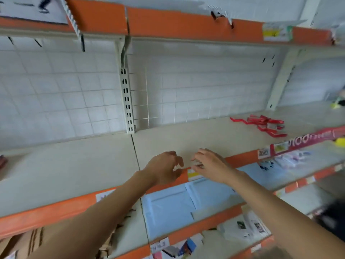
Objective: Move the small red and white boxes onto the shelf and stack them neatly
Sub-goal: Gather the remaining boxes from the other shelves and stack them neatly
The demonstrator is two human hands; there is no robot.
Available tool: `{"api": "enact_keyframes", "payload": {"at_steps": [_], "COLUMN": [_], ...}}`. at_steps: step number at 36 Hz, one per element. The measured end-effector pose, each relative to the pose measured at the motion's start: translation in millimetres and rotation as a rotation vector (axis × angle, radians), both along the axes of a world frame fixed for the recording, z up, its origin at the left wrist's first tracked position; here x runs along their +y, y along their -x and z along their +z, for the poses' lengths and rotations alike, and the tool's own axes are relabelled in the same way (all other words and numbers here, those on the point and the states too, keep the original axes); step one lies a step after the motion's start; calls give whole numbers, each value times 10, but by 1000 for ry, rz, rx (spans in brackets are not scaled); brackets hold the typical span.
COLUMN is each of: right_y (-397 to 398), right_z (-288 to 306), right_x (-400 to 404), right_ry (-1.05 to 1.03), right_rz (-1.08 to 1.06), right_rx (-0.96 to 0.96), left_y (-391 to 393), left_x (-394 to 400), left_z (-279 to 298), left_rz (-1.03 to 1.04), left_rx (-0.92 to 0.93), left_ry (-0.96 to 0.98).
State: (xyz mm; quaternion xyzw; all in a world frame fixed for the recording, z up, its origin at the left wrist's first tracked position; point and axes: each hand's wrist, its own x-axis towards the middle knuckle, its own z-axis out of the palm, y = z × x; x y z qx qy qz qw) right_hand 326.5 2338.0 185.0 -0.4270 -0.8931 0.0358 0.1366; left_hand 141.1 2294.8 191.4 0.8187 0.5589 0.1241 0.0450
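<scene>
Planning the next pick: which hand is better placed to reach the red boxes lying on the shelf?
Probably the right hand. The red boxes lie scattered on the shelf further back and to its right, while the left hand sits farther away. Both hands hover near the shelf's front edge, seemingly holding nothing.

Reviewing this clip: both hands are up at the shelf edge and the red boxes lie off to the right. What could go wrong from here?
1. The red and white boxes lie scattered, well right of both hands; reaching across could knock them further apart rather than stack them.
2. The left hand and right hand hover close together at the shelf front edge; anything set down there could probably slip off onto the lower shelf.
3. Motion blur hides whether the right hand's fingers pinch something.
</scene>
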Motion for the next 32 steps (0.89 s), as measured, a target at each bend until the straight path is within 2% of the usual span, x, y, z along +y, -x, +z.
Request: {"api": "enact_keyframes", "payload": {"at_steps": [10, 21, 24, 32], "right_y": [-786, -1810, -2039, -2577], "right_z": [-109, 162, 162, 137], "right_x": [661, 1694, 1911, 2312], "right_ry": [45, 65, 81, 17], "right_rz": [-144, -322, -381, -484], "right_rx": [122, -48, -27, -131], "left_y": [-889, -1749, -1946, -2316], "left_x": [789, 1996, 2221, 2549], "left_z": [-20, 59, 90, 60], "left_rz": [-73, -175, -207, -202], "left_rx": [54, -2, 11, 21], "left_ry": [32, 29, 24, 40]}}
